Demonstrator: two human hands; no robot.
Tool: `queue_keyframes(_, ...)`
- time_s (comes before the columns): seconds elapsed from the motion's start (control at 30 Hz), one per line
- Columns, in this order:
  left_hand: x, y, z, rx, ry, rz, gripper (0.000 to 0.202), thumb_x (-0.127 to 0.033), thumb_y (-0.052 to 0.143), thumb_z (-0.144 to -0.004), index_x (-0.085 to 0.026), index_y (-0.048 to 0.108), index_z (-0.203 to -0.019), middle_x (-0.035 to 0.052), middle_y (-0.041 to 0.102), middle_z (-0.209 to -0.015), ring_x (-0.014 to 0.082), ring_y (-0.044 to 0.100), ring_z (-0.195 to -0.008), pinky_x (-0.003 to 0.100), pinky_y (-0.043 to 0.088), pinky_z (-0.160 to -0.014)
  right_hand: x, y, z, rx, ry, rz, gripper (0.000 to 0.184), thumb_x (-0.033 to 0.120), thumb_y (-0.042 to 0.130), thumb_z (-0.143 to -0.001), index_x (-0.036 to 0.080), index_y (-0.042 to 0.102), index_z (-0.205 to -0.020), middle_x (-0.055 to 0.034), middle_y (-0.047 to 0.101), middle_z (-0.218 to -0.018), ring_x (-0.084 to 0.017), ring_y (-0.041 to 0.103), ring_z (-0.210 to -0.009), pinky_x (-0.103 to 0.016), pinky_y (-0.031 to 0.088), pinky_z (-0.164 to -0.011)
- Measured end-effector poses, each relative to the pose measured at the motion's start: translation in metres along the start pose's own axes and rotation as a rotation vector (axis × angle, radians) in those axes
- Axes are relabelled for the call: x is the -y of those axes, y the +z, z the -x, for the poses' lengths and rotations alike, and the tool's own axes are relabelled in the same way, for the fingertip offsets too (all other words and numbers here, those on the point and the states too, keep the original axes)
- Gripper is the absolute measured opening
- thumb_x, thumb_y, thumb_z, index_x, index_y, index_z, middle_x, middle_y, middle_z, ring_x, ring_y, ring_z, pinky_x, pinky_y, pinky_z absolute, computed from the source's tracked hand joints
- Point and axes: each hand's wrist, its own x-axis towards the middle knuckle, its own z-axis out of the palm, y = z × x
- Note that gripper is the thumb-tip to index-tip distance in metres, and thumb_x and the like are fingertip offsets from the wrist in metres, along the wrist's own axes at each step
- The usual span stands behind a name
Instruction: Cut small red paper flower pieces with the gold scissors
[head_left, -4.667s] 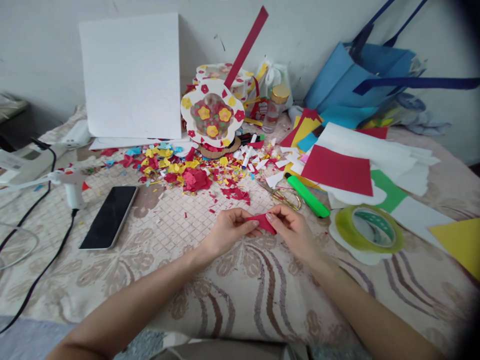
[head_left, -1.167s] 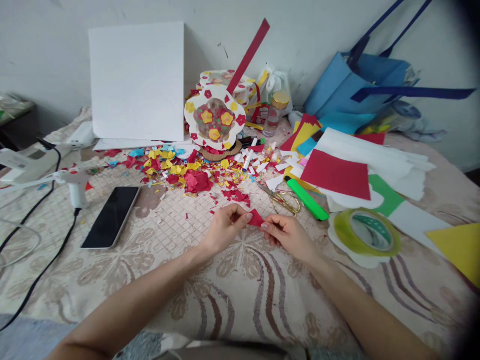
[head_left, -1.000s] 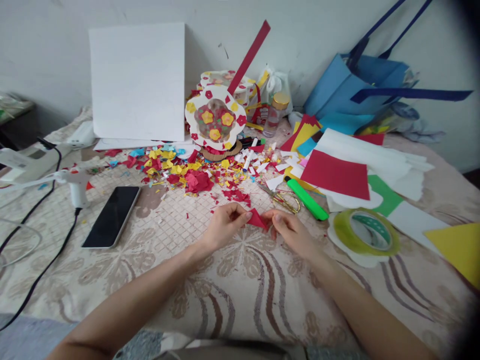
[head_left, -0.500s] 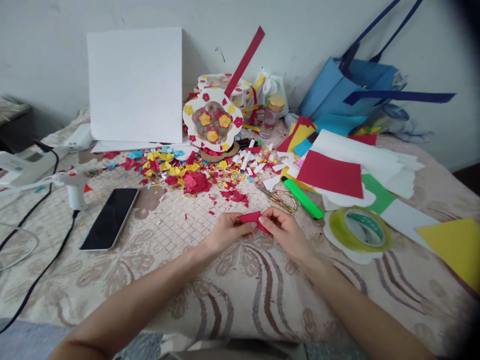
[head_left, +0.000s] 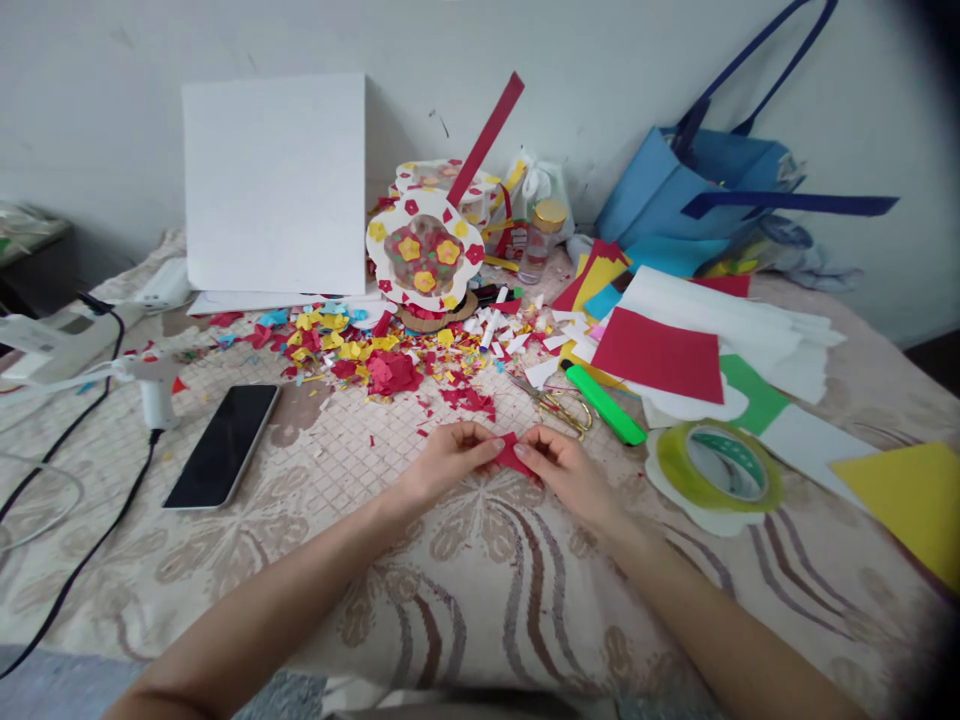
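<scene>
Between my two hands is a small folded piece of red paper (head_left: pixel 513 455), held just above the patterned tablecloth. My left hand (head_left: pixel 459 458) pinches its left side, thumb on top. On the right side, my right hand (head_left: pixel 559 465) grips the same paper between thumb and fingers. Just beyond my right hand lie gold-handled scissors (head_left: pixel 564 408), with a green utility knife (head_left: pixel 606 402) beside them. Red paper scraps (head_left: pixel 469 398) are scattered past my fingers.
A phone (head_left: pixel 223 447) and a white glue gun (head_left: pixel 156 390) with cables lie left. Clear tape (head_left: pixel 714 466) and coloured paper sheets (head_left: pixel 660 355) are on the right. Behind stand a flower-shaped lantern (head_left: pixel 425 250), a white board (head_left: pixel 276 185), a glass jar (head_left: pixel 541 242) and a blue bag (head_left: pixel 697 185).
The red paper has been turned between my fingers, and less of it shows now. My hands stay close together in nearly the same place. The view has tilted slightly.
</scene>
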Motion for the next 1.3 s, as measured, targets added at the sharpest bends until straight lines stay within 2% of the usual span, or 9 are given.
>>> queue_keyframes(0.1,-0.001,0.001,0.001,-0.066,0.056,-0.064,0.032,-0.042,0.071,-0.068,-0.013,0.057,-0.068,-0.0004,0.060,-0.055,0.0084,0.053,-0.049,0.021,0.042,-0.053,-0.001,0.002,0.003,0.087,-0.037,0.075,0.031,0.048,0.057,-0.082,0.019,0.051,-0.074,0.0055,0.045,-0.059,-0.009,0.041,-0.050,-0.022,0.032,-0.047)
queue_keyframes(0.27,-0.004,-0.004,0.000,-0.180,0.104,-0.076,0.029,-0.040,0.068,-0.072,-0.014,0.056,-0.068,-0.0009,0.058,-0.055,0.0087,0.051,-0.050,0.021,0.041,-0.054,0.001,0.003,0.003,0.097,-0.030,0.212,0.033,0.045,0.055,-0.084,0.019,0.048,-0.065,0.0048,0.043,-0.056,-0.010,0.043,-0.051,-0.022,0.032,-0.048)
queue_keyframes(0.43,-0.005,-0.007,0.000,-0.196,0.133,-0.137,0.029,-0.041,0.066,-0.074,-0.014,0.057,-0.068,-0.0008,0.058,-0.056,0.0097,0.052,-0.052,0.022,0.040,-0.055,0.002,0.005,0.001,0.093,-0.043,0.164,0.033,0.049,0.055,-0.083,0.019,0.050,-0.071,0.0035,0.047,-0.060,-0.011,0.049,-0.056,-0.022,0.037,-0.051)
queue_keyframes(0.7,-0.006,-0.002,0.004,-0.222,0.156,-0.121,0.029,-0.041,0.066,-0.073,-0.014,0.058,-0.068,-0.0005,0.058,-0.056,0.0098,0.052,-0.054,0.022,0.040,-0.055,0.005,-0.001,0.000,0.114,0.008,0.155,0.033,0.048,0.047,-0.087,0.020,0.051,-0.070,0.0029,0.051,-0.059,-0.011,0.047,-0.046,-0.024,0.039,-0.045)
queue_keyframes(0.77,-0.007,-0.005,0.003,-0.260,0.162,-0.099,0.029,-0.041,0.066,-0.073,-0.014,0.056,-0.068,-0.0007,0.058,-0.055,0.0095,0.051,-0.052,0.022,0.040,-0.054,0.008,-0.010,-0.002,0.018,-0.042,0.299,0.028,0.042,0.045,-0.089,0.021,0.054,-0.072,0.0010,0.055,-0.061,-0.012,0.050,-0.049,-0.025,0.040,-0.048)
queue_keyframes(0.87,-0.011,-0.010,0.000,-0.259,0.120,-0.076,0.030,-0.042,0.067,-0.071,-0.015,0.055,-0.067,-0.0007,0.058,-0.052,0.0094,0.051,-0.049,0.022,0.039,-0.052,0.007,-0.030,-0.009,-0.336,-0.242,0.705,0.013,0.031,0.049,-0.088,0.021,0.055,-0.082,-0.0043,0.060,-0.078,-0.019,0.056,-0.069,-0.031,0.044,-0.064)
queue_keyframes(0.93,-0.013,-0.013,-0.001,-0.230,0.085,-0.065,0.030,-0.042,0.068,-0.071,-0.015,0.055,-0.067,-0.0007,0.059,-0.053,0.0093,0.052,-0.048,0.022,0.040,-0.053,0.003,-0.043,-0.015,-0.481,-0.306,0.953,0.010,0.029,0.054,-0.085,0.020,0.055,-0.088,-0.0087,0.059,-0.088,-0.025,0.056,-0.085,-0.036,0.044,-0.073)
queue_keyframes(1.07,-0.016,-0.015,-0.001,-0.206,0.054,-0.027,0.029,-0.040,0.068,-0.071,-0.015,0.054,-0.067,-0.0011,0.060,-0.053,0.0088,0.053,-0.049,0.021,0.041,-0.053,-0.009,-0.054,-0.026,-0.478,-0.276,1.249,0.008,0.026,0.053,-0.086,0.019,0.054,-0.088,-0.0116,0.055,-0.090,-0.029,0.053,-0.089,-0.039,0.045,-0.074)
queue_keyframes(1.3,-0.020,-0.012,0.002,-0.178,0.040,-0.002,0.028,-0.038,0.069,-0.071,-0.014,0.054,-0.067,-0.0006,0.060,-0.054,0.0079,0.053,-0.050,0.020,0.041,-0.053,-0.015,-0.052,-0.029,-0.455,-0.218,1.271,0.009,0.016,0.046,-0.086,0.014,0.054,-0.088,-0.0168,0.056,-0.091,-0.032,0.053,-0.090,-0.044,0.044,-0.078)
